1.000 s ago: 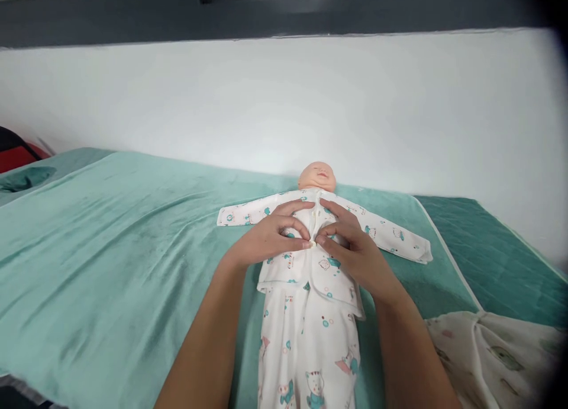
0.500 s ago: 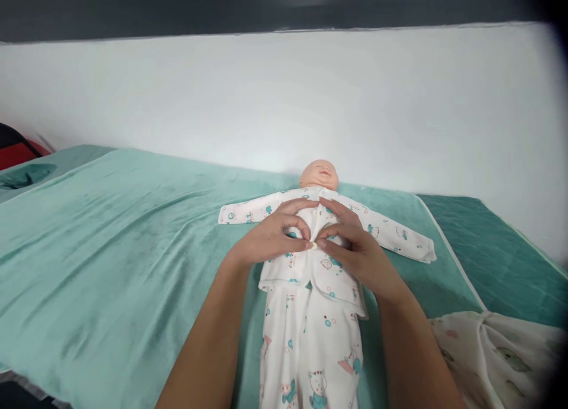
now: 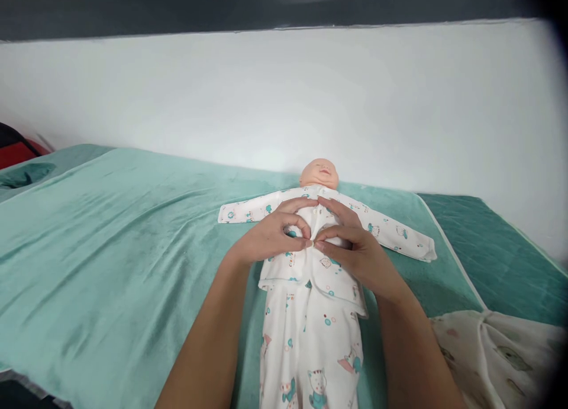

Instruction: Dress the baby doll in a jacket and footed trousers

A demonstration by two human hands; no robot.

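A baby doll (image 3: 319,173) lies on its back on a teal towel (image 3: 110,231), arms spread, dressed in a white printed shirt (image 3: 390,234) and matching trousers (image 3: 310,350). My left hand (image 3: 270,237) and my right hand (image 3: 355,246) rest on the doll's chest. Thumb and fingers of each hand pinch the shirt's front edges together at a small button in the middle. Both hands are closed on the fabric.
A white wall runs right behind the doll's head. A darker green quilted pad (image 3: 497,249) lies at the right. A crumpled printed cloth (image 3: 492,356) sits at the lower right. Something red and black (image 3: 13,151) shows at the far left edge.
The hands have stayed on the doll's chest, their fingertips drawing slightly closer together at the shirt's front. The view has shifted a little.
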